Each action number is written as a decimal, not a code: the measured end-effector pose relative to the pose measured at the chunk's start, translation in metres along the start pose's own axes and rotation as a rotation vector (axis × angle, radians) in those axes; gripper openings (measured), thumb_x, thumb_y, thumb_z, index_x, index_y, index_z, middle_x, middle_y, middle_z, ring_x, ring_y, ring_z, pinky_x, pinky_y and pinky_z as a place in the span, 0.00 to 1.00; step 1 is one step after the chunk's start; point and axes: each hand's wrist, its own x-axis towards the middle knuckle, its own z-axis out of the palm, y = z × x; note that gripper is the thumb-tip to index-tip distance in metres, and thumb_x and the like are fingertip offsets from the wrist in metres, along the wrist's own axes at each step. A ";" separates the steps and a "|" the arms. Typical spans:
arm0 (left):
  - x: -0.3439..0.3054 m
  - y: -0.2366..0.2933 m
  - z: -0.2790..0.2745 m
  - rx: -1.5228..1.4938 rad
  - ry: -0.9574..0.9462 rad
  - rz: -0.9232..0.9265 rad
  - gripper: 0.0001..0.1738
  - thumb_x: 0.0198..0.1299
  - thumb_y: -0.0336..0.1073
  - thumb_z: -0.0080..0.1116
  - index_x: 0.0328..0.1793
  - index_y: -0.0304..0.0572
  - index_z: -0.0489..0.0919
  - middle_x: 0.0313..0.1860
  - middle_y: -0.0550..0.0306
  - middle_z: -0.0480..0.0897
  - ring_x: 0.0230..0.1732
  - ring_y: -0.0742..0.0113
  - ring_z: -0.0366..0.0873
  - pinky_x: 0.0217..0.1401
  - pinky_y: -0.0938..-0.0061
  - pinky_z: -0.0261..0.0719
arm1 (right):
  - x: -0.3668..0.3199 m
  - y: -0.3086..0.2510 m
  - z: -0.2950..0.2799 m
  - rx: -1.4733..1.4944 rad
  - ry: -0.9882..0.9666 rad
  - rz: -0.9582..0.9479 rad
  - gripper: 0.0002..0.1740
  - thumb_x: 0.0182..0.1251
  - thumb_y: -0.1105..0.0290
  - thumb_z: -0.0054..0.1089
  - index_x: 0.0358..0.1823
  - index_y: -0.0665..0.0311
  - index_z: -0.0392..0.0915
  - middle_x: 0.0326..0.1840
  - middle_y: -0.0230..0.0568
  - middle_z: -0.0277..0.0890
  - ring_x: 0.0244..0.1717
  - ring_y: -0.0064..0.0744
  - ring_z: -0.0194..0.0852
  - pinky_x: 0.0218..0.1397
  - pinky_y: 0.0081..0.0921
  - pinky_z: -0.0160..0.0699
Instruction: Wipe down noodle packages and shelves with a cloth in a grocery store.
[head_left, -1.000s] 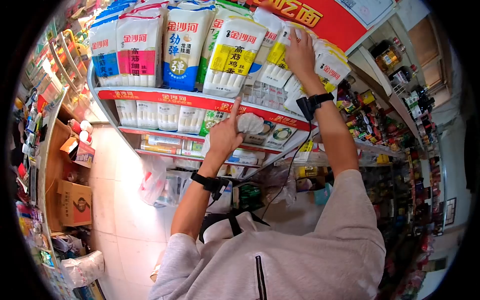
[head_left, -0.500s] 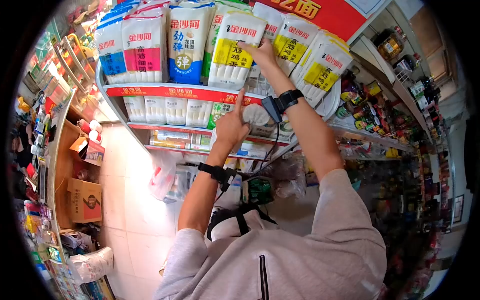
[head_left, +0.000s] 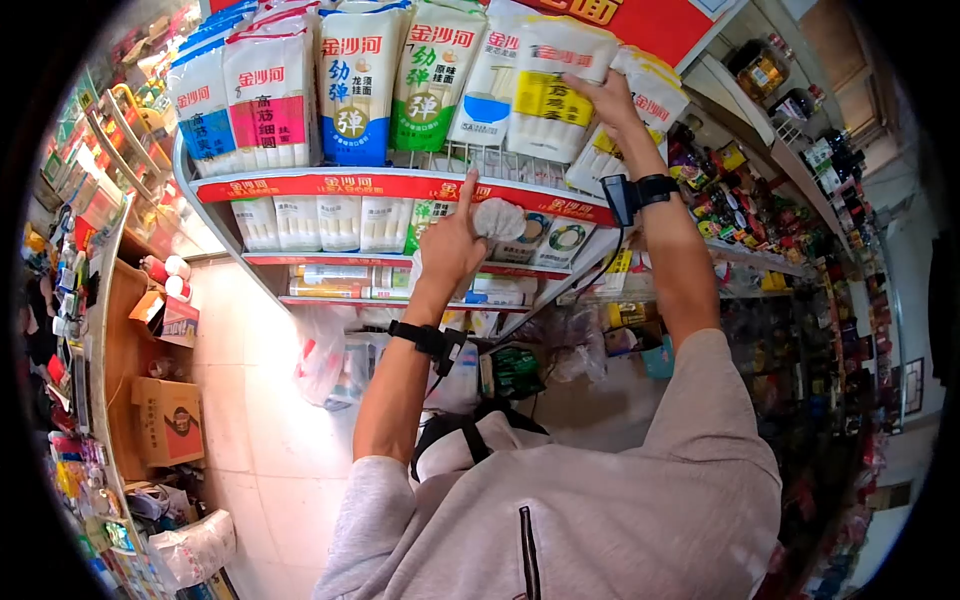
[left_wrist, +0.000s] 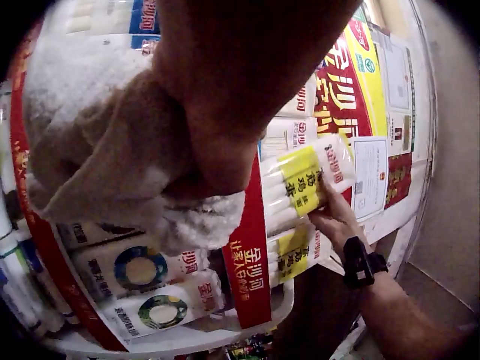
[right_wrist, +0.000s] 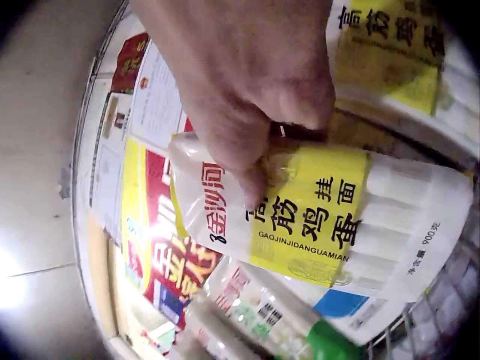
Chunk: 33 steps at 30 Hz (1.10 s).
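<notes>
My right hand (head_left: 612, 105) grips a noodle pack with a yellow band (head_left: 553, 100) by its upper right edge, at the right part of the top shelf. In the right wrist view the thumb lies across the pack's front (right_wrist: 315, 217), while the other fingers are hidden behind it. My left hand (head_left: 450, 250) is lower, at the shelf's red front strip (head_left: 400, 187), its index finger pointing up along the strip. A whitish cloth (left_wrist: 97, 150) is bunched in that hand, hanging over the packs below.
Blue, pink and green noodle packs (head_left: 438, 80) stand left of the held pack. Another yellow-banded pack (head_left: 640, 110) leans at its right. Wire rack bars (head_left: 490, 160) show in front. Lower shelves hold more packs (head_left: 340, 222), with plastic bags (head_left: 325, 355) below.
My right hand moved left to the front yellow-banded pack, then shifted right with it. The green pack and a blue-bowl pack now show behind. The left hand stays at the strip.
</notes>
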 end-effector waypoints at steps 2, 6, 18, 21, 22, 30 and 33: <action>0.001 0.000 0.002 -0.024 -0.012 -0.014 0.63 0.44 0.35 0.64 0.87 0.67 0.42 0.31 0.39 0.86 0.34 0.37 0.85 0.39 0.47 0.82 | 0.013 0.031 -0.020 -0.037 0.102 0.029 0.23 0.64 0.73 0.72 0.59 0.70 0.79 0.55 0.47 0.84 0.53 0.33 0.84 0.55 0.27 0.84; 0.002 -0.002 0.006 -0.076 0.033 0.034 0.65 0.47 0.37 0.68 0.87 0.69 0.38 0.30 0.36 0.85 0.33 0.35 0.84 0.39 0.47 0.82 | 0.017 0.045 -0.015 -0.156 0.185 -0.124 0.42 0.56 0.75 0.77 0.70 0.68 0.63 0.63 0.47 0.78 0.59 0.38 0.80 0.60 0.32 0.81; 0.003 0.001 0.009 -0.071 0.062 0.027 0.63 0.45 0.37 0.65 0.87 0.66 0.43 0.29 0.40 0.86 0.31 0.38 0.85 0.36 0.49 0.82 | 0.033 0.002 -0.040 0.432 0.187 -0.078 0.21 0.65 0.85 0.64 0.59 0.67 0.79 0.56 0.49 0.80 0.54 0.39 0.82 0.57 0.31 0.85; 0.003 0.001 0.011 -0.071 0.086 0.039 0.63 0.45 0.37 0.66 0.87 0.67 0.43 0.28 0.40 0.86 0.30 0.39 0.84 0.34 0.50 0.82 | 0.039 0.010 -0.045 0.524 0.157 -0.070 0.19 0.67 0.85 0.61 0.59 0.70 0.77 0.56 0.50 0.79 0.56 0.41 0.81 0.59 0.34 0.84; 0.002 0.001 0.011 -0.066 0.083 0.039 0.63 0.45 0.37 0.66 0.87 0.67 0.43 0.28 0.40 0.86 0.30 0.39 0.84 0.34 0.50 0.82 | 0.040 0.011 -0.047 0.528 0.160 -0.069 0.19 0.67 0.85 0.61 0.59 0.70 0.77 0.56 0.50 0.79 0.56 0.41 0.81 0.59 0.34 0.84; 0.005 0.000 0.014 -0.050 0.071 0.019 0.63 0.45 0.39 0.68 0.87 0.65 0.44 0.28 0.40 0.85 0.30 0.40 0.85 0.33 0.52 0.81 | 0.050 0.007 -0.066 0.537 0.124 -0.042 0.15 0.70 0.83 0.59 0.56 0.68 0.78 0.55 0.47 0.79 0.57 0.42 0.80 0.65 0.40 0.81; 0.005 0.002 0.016 -0.053 0.084 0.008 0.64 0.44 0.38 0.67 0.87 0.65 0.43 0.28 0.41 0.85 0.30 0.40 0.84 0.33 0.52 0.81 | 0.078 0.031 -0.067 0.546 0.144 -0.121 0.14 0.67 0.85 0.59 0.53 0.68 0.78 0.53 0.46 0.80 0.55 0.40 0.80 0.59 0.36 0.83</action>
